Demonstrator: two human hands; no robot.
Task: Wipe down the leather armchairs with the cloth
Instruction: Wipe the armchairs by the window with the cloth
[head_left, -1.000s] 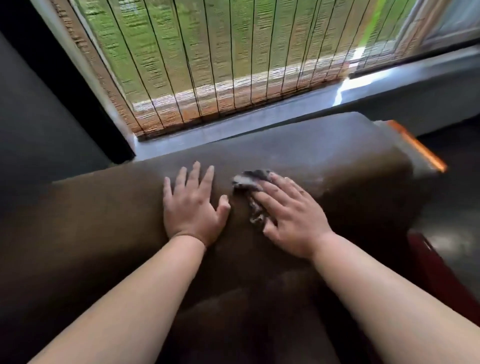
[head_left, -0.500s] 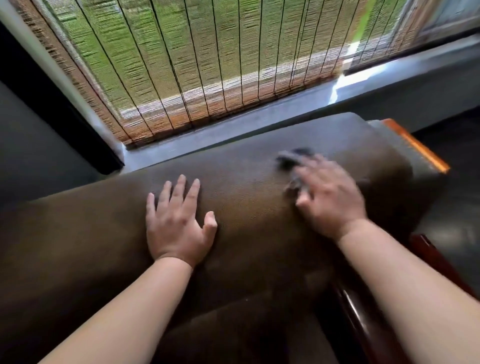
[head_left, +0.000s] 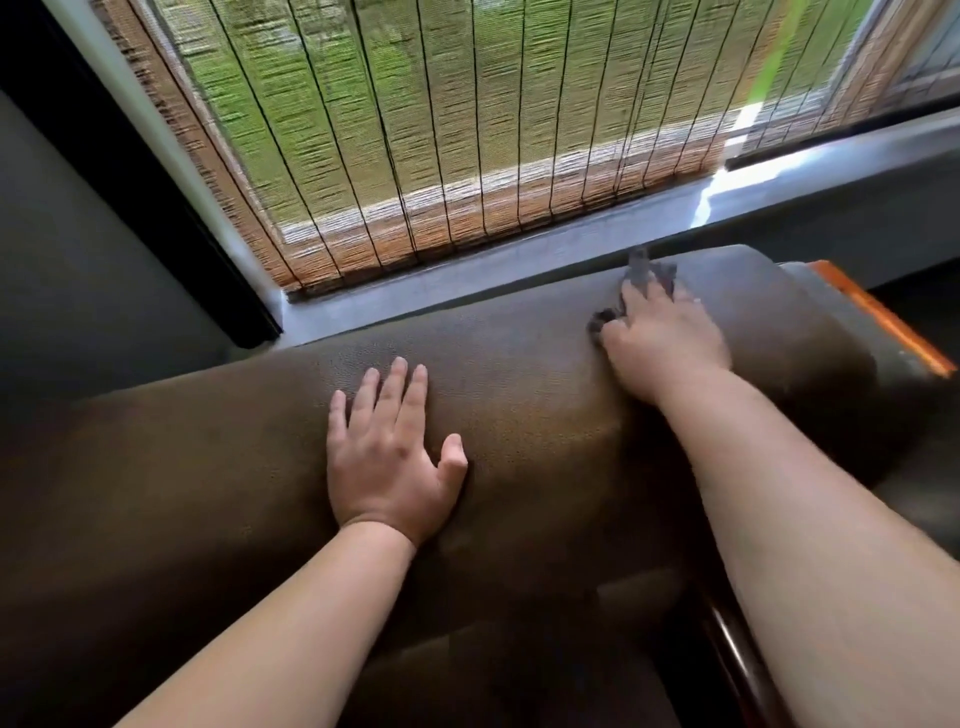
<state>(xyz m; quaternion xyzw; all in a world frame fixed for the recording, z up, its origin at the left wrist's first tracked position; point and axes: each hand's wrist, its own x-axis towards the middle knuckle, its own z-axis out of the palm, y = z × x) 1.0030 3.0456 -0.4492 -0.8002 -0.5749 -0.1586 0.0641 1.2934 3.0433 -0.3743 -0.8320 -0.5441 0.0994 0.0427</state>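
While the left hand (head_left: 389, 457) lies flat on the top of the brown leather armchair (head_left: 519, 395) backrest, its fingers (head_left: 413, 395) straight and spread, holding nothing, the right hand (head_left: 662, 338) presses the dark cloth (head_left: 647, 270) against the backrest near its right end, at the far edge. The right fingers lie over the cloth; motion blur hides how far they curl. A bamboo blind (head_left: 441, 130) hangs behind the window sill (head_left: 467, 280), beyond the armchair.

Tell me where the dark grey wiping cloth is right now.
In the head view, the dark grey wiping cloth lies under the right hand on top of the brown leather armchair back, right of centre, near the grey windowsill.
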